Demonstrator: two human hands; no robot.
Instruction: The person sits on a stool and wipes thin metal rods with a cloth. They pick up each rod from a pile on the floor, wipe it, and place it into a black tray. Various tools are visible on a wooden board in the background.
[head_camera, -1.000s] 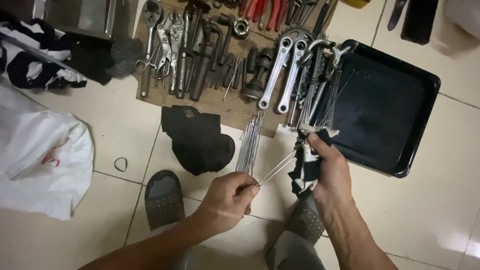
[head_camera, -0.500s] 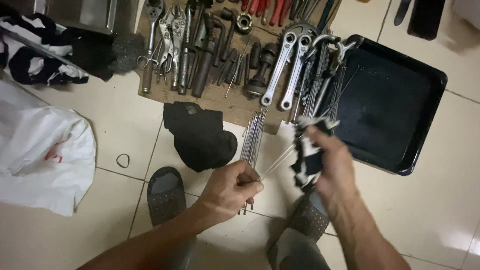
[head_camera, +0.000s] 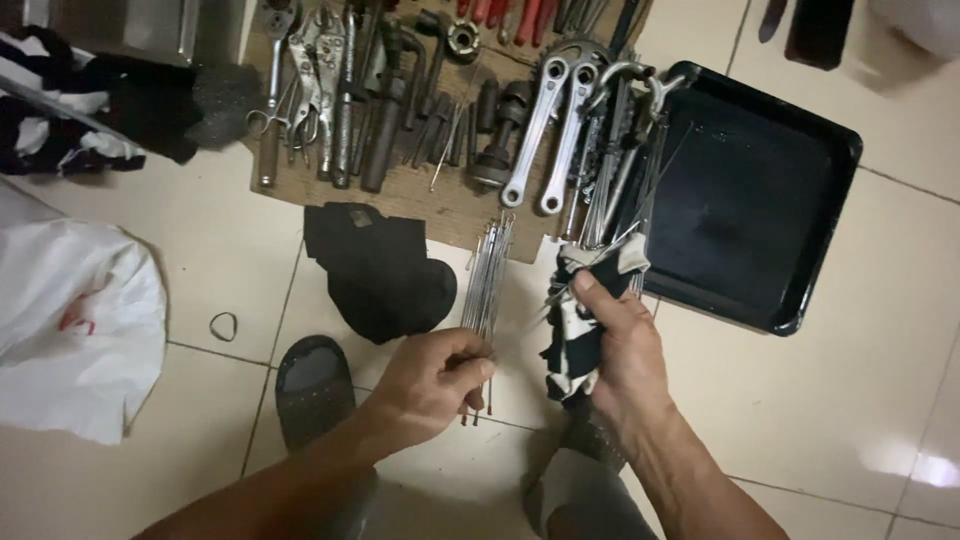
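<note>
Nearest, the left hand (head_camera: 425, 385) is pinched on one end of a thin spoke (head_camera: 530, 322), now drawn in closer to the right hand (head_camera: 615, 345), which is clenched around a black-and-white rag (head_camera: 572, 335) wrapping it (wiping seems under way). Beyond, loose spokes (head_camera: 487, 280) lie beside bare tile; the black tray (head_camera: 760, 200) crowds the right.

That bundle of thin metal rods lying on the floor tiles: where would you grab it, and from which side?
Grip the bundle of thin metal rods near its lower end, coming from above by the left hand. They lie flat, side by side, running toward the person, and that end is free, while the top end meets the wooden board.
</note>
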